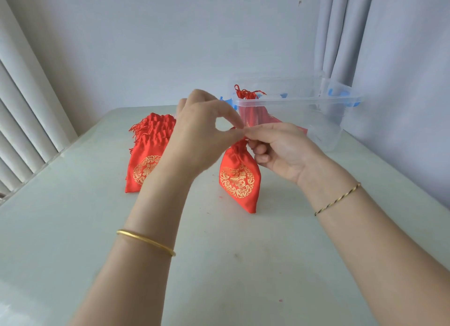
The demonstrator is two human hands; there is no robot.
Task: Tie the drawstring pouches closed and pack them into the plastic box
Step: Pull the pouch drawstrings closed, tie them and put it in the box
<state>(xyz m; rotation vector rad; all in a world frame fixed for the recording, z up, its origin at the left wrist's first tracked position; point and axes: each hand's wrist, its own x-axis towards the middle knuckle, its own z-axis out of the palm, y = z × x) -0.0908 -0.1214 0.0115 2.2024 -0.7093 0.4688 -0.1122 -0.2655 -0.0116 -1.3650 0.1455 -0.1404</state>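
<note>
A red drawstring pouch (239, 177) with a gold round pattern hangs just above the table, its neck gathered tight. My left hand (202, 140) pinches the drawstring at the neck between thumb and forefinger. My right hand (280, 150) pinches the same string from the right, fingertips meeting the left hand's. A pile of several more red pouches (143, 155) lies on the table behind my left wrist. The clear plastic box (336, 99) stands at the back right with a tied red pouch (248, 96) inside.
The pale table (219, 264) runs to a wall at the back. Vertical blinds hang at the left and a grey curtain (341, 33) at the right behind the box. Blue latches (338, 92) show on the box rim.
</note>
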